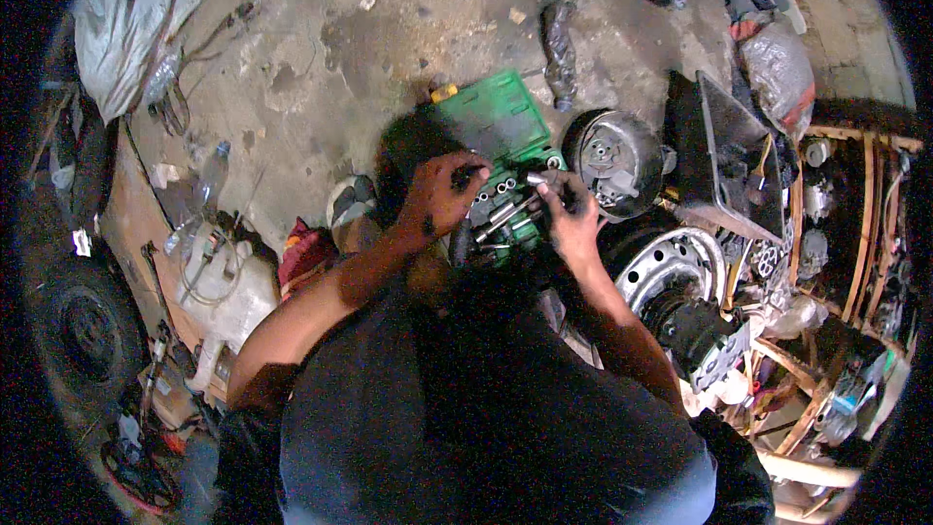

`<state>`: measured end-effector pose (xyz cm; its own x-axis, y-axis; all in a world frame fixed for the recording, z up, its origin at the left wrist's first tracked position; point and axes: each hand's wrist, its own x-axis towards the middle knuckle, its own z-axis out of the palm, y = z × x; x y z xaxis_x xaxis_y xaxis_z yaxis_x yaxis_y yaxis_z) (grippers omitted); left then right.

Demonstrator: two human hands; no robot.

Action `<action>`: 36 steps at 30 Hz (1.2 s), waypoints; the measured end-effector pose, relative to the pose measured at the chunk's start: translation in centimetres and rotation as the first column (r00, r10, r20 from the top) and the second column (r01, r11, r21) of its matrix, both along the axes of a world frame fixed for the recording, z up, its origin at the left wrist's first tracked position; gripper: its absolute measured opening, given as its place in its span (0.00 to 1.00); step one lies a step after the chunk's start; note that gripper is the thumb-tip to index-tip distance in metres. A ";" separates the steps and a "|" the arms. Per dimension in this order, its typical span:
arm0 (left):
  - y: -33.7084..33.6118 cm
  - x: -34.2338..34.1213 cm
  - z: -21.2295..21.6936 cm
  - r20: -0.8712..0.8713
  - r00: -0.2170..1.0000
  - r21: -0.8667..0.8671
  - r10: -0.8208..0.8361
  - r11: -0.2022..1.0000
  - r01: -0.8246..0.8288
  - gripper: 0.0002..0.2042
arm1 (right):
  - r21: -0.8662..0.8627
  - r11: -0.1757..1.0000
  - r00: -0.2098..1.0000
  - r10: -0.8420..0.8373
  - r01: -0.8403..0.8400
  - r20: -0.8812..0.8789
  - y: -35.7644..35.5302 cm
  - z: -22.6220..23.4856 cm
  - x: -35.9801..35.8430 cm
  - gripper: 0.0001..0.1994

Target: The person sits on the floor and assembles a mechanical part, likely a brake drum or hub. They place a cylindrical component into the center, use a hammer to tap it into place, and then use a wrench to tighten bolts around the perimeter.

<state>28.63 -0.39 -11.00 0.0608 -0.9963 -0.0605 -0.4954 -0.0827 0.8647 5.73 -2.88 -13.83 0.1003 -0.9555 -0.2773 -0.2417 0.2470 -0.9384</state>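
Green plastic formed the open, hinged socket case that lay between the two hands and reached beyond them. The right hand had thumb and finger closed on a short, shiny, cylindrical metal socket above the case. The left hand was curled at its near-left side (whether gripping anything, I could not tell). A round, dark-rimmed metal drum sat just right of the right hand.

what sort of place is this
Probably a vehicle repair workshop, judging by the open green socket case, the bare silver wheel rim and the dark tyred wheel at the left.
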 end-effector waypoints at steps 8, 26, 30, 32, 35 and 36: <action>-0.3 0.9 16.5 0.145 0.977 0.013 -0.158 0.987 0.157 0.14 | 0.107 0.985 0.816 -0.171 0.134 0.553 2.8 16.2 -3.3 0.21; 1.9 -23.1 27.8 0.236 0.605 -0.040 -0.761 0.614 0.788 0.16 | -0.495 0.647 0.613 -0.747 0.580 -0.259 20.6 22.5 -29.1 0.14; 2.8 -28.7 22.5 0.095 0.597 -0.036 -0.797 0.596 0.802 0.15 | -0.672 0.664 0.607 -0.693 0.329 -0.389 18.9 20.6 -30.5 0.11; 3.6 -29.9 20.9 0.031 0.619 -0.051 -0.785 0.617 0.785 0.14 | -0.641 0.732 0.661 -0.601 0.229 -0.449 18.7 20.1 -30.7 0.11; 4.0 -30.8 19.0 -0.044 0.630 -0.107 -0.775 0.631 0.769 0.13 | -0.663 0.739 0.614 -0.580 0.120 -0.535 18.6 20.5 -30.4 0.11; 3.9 -31.1 18.6 -0.054 0.639 -0.098 -0.767 0.641 0.761 0.13 | -0.667 0.738 0.591 -0.585 0.102 -0.556 18.5 20.5 -30.2 0.10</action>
